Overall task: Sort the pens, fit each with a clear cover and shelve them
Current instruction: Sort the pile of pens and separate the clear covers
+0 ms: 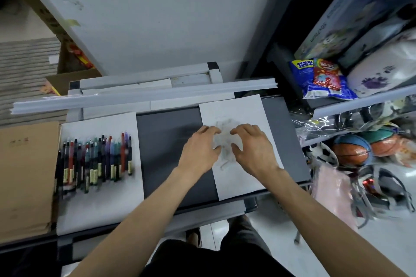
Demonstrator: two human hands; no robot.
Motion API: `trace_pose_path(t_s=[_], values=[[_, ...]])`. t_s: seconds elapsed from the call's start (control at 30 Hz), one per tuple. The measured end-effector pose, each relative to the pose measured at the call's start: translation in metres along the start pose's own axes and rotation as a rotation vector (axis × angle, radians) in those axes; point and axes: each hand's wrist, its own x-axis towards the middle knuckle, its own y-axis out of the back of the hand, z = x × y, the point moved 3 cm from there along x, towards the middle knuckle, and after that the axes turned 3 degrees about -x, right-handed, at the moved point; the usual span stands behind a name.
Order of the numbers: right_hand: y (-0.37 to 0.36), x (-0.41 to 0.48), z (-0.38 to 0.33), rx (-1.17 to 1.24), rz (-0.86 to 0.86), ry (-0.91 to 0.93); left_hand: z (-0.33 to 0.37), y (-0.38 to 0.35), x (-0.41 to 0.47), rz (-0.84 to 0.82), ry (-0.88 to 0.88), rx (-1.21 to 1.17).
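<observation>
Several pens (94,162) in mixed colours lie side by side in a row on a white sheet (99,204) at the left of the dark table (166,141). A loose pile of clear covers (224,139) sits on a second white sheet (238,182) at the right. My left hand (199,148) and my right hand (252,148) flank that pile, fingers curved and spread over it, fingertips touching the covers. The frame is blurred, so whether either hand holds a cover is unclear.
A flat cardboard box (24,177) lies left of the pens. Long white strips (144,94) run along the table's back edge. Shelves at the right hold a snack bag (322,78), basketballs (351,150) and boxes. A white panel (157,18) stands behind the table.
</observation>
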Motion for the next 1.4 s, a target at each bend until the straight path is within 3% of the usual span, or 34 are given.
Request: trace_pose_path(t_s=[0.5,0.7,0.93,1.4], values=[[0.014,-0.017,0.020,0.014,-0.032,-0.034,0.018,-0.020,-0.001,-0.030,0.008,0.009],[0.012,-0.043,0.025,-0.002,-0.047,-0.153,0.008,-0.018,-0.026,-0.013,0.020,-0.026],[-0.007,-0.069,0.028,0.066,-0.092,-0.244,-0.004,-0.044,-0.054,-0.109,0.066,-0.035],[-0.017,-0.056,0.027,0.127,-0.019,-0.245,0.000,-0.045,-0.036,-0.094,0.033,0.005]])
